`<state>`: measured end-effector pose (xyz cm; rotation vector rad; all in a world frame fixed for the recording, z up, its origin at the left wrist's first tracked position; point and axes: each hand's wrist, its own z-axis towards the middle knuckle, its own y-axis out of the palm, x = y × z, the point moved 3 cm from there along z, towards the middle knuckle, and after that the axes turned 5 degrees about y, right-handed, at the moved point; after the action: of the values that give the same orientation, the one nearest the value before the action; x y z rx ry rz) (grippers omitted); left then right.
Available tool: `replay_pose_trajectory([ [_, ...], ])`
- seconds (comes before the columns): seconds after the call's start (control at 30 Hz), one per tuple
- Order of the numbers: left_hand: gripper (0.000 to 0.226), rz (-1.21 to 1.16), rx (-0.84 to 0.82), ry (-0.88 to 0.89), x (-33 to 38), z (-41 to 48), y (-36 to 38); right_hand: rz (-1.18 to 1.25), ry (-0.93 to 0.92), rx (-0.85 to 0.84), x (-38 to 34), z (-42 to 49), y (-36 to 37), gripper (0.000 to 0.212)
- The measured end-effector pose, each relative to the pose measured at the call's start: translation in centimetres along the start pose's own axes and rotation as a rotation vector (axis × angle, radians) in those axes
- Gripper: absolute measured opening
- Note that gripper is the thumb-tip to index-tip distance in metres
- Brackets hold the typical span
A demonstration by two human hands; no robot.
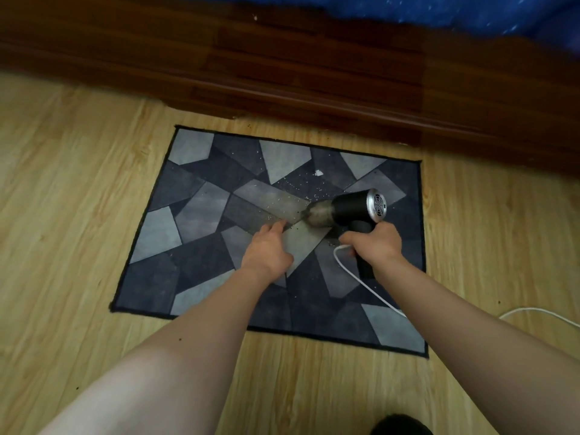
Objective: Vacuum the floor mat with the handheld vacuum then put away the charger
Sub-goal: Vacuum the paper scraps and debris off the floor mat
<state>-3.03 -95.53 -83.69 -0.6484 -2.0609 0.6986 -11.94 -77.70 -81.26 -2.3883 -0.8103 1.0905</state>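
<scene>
Head view: right hand (373, 243) grips handheld vacuum (354, 208) on floor mat (194, 271).
Left hand (266, 249) flat beside nozzle; white cable (361, 282) trails right, crumbs (292, 183) ahead.

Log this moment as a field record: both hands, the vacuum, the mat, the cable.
left hand: rests on the floor mat, fingers straight, beside the nozzle
right hand: grips the handheld vacuum by its handle
nozzle: down on the mat's middle
crumbs: pale, scattered beyond the nozzle
cable: white, trails from the handle towards the right
</scene>
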Motion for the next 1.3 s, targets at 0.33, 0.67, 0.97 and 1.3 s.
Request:
replay_pose_trajectory([
  [0.33, 0.068, -0.054, 0.051, -0.006, -0.5, 0.0, -0.5, 0.436, 0.521, -0.401, 2.3, -0.4, 0.0, 0.011],
  [0.67, 0.063, -0.462, 0.221, -0.015, 2.8, 0.7, -2.9, 0.661, 0.434, -0.343, 2.0, -1.1, -0.5, 0.024],
  [0.97, 0.035, -0.695, 0.390, 0.066, 5.8, 0.3, -4.8, 0.753, 0.357, -0.733, 1.0, -2.4, -0.3, 0.035],
  [1.3, 0.020, -0.796, 0.382, 0.008, 6.0, 0.6, -5.0, 0.975, 0.372, -0.783, 0.4, -2.6, 0.0, 0.040],
])
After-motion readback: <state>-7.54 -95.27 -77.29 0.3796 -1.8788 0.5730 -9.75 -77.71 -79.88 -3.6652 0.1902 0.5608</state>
